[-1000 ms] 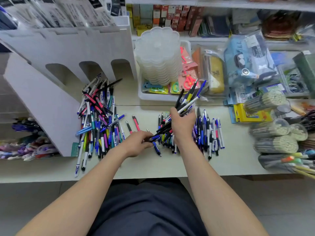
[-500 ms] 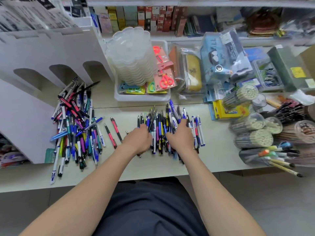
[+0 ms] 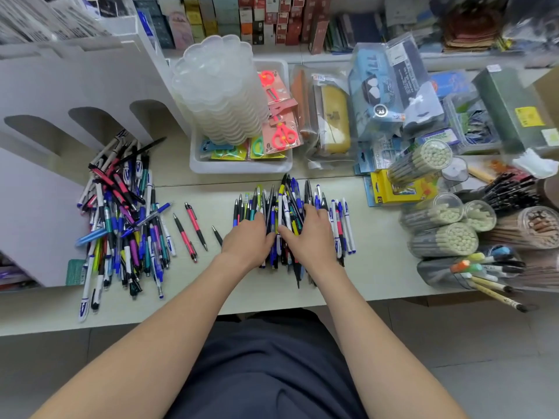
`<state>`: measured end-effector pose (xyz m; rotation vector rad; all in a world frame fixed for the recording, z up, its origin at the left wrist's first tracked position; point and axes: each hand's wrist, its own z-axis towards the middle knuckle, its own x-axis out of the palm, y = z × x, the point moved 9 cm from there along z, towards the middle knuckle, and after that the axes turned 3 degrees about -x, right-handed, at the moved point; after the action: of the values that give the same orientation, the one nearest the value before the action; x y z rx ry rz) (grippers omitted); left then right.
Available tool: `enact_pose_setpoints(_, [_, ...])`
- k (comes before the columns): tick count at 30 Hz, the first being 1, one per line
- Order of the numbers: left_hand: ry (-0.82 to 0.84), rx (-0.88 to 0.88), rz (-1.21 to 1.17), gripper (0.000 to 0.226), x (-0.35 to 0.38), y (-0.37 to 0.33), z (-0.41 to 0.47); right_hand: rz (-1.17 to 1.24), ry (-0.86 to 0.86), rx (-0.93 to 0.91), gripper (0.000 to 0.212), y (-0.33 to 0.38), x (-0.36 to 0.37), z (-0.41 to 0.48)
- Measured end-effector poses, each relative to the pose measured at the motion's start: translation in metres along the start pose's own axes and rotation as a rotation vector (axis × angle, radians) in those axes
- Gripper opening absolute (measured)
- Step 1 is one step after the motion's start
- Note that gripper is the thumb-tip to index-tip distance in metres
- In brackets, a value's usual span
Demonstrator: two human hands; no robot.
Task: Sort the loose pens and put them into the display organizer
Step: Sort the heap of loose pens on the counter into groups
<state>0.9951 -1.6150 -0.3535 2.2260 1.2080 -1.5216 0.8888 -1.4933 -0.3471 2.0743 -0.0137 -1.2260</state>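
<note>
A bunch of mixed pens (image 3: 289,196) lies lengthwise in the middle of the white counter (image 3: 378,276). My left hand (image 3: 246,241) curls its fingers against the bunch's left side. My right hand (image 3: 311,235) lies over its right part, with pens between thumb and fingers. White and blue pens (image 3: 344,225) lie in a row just right of that hand. A bigger, untidy heap of pens (image 3: 121,225) lies to the left, against the white display organizer (image 3: 60,86) with its arched slots. Three single pens (image 3: 190,231) lie between the heap and my left hand.
Behind the bunch stands a white tub (image 3: 242,169) holding a stack of clear plastic trays (image 3: 217,86) and packed scissors. Clear tubes of pencils (image 3: 443,240) and brushes crowd the right side. Packaged goods fill the back shelf. The counter's front edge runs close below my wrists.
My right hand has laid down the bundle it held up. Both hands have come together on the middle bunch. The view has shifted to the right.
</note>
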Motion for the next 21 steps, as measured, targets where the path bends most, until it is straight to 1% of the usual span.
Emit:
enact_pose_setpoints(4, [-0.061,-0.011,-0.106,0.033,-0.009,-0.002,-0.007,0.045,-0.048,-0.020,0.073,-0.012,-0.013,-0.006])
enact_pose_setpoints(8, [-0.075,0.012,-0.108,0.033,-0.010,-0.012,-0.008,0.076,-0.041,-0.030,0.059,-0.025,-0.016,-0.009])
enact_pose_setpoints(11, [-0.121,0.043,-0.166,0.035,-0.013,-0.020,-0.005,0.112,-0.071,-0.041,0.051,-0.030,-0.023,-0.012])
enact_pose_setpoints(14, [-0.140,0.048,-0.188,0.048,-0.014,-0.027,-0.003,0.153,-0.143,-0.042,0.038,-0.038,-0.032,-0.014])
enact_pose_setpoints(17, [-0.098,0.014,-0.220,0.045,-0.007,-0.029,-0.003,0.176,-0.217,-0.065,0.018,-0.041,-0.042,-0.021])
enact_pose_setpoints(18, [-0.103,0.014,-0.252,0.042,-0.005,-0.029,-0.003,0.177,-0.218,-0.070,0.010,-0.041,-0.045,-0.023])
enact_pose_setpoints(19, [-0.116,0.021,-0.278,0.039,-0.005,-0.030,-0.003,0.176,-0.192,-0.068,0.007,-0.042,-0.044,-0.026])
enact_pose_setpoints(21, [-0.149,0.027,-0.303,0.033,-0.005,-0.031,-0.004,0.162,-0.106,-0.039,0.008,-0.046,-0.038,-0.031])
